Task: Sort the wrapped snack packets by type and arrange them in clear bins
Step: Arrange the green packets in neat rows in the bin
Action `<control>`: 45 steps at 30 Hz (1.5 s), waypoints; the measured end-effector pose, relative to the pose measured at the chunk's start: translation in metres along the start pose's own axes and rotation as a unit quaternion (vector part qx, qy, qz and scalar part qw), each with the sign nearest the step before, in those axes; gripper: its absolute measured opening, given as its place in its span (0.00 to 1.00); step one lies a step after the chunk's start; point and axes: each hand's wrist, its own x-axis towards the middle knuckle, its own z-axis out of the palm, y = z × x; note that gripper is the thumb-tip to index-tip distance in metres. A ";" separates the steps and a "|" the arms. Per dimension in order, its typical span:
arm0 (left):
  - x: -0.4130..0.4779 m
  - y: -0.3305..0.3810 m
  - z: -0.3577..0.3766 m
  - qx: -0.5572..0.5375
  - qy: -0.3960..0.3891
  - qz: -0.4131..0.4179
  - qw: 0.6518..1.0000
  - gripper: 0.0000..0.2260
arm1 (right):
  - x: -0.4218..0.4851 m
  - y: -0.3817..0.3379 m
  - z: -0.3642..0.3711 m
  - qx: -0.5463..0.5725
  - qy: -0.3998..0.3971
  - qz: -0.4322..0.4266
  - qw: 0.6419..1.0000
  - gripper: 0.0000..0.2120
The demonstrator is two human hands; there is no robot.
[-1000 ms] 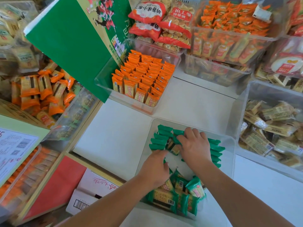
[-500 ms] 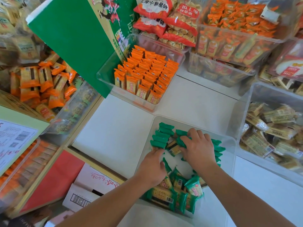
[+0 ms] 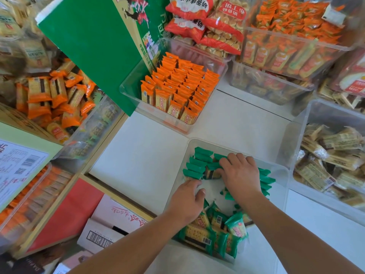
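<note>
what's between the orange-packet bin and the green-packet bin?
Only bare white tabletop. In the head view, nothing lies on the strip between the orange-packet bin and the green-packet bin.

L hand (image 3: 187, 196) curled; R hand (image 3: 240, 173) flat, palm-down.

"奶香味小布丁" (upside down) on a red snack bag (image 3: 187, 7)
</note>
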 end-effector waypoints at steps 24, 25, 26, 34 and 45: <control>0.012 0.017 0.041 0.324 -0.136 0.154 0.923 0.26 | -0.048 0.034 -0.007 0.051 -0.017 0.035 0.998 0.15; 0.013 0.017 0.041 0.320 -0.126 0.164 0.925 0.24 | -0.048 0.035 -0.007 0.054 -0.012 0.035 0.998 0.14; 0.013 0.018 0.042 0.309 -0.117 0.174 0.928 0.23 | -0.048 0.036 -0.009 0.063 -0.005 0.036 0.997 0.12; 0.016 0.020 0.033 0.144 0.009 0.110 0.983 0.18 | -0.032 0.028 -0.007 0.088 0.001 -0.016 0.996 0.13; 0.031 0.027 0.041 0.058 0.019 0.091 0.994 0.18 | -0.036 0.038 -0.001 0.111 -0.014 0.011 0.994 0.26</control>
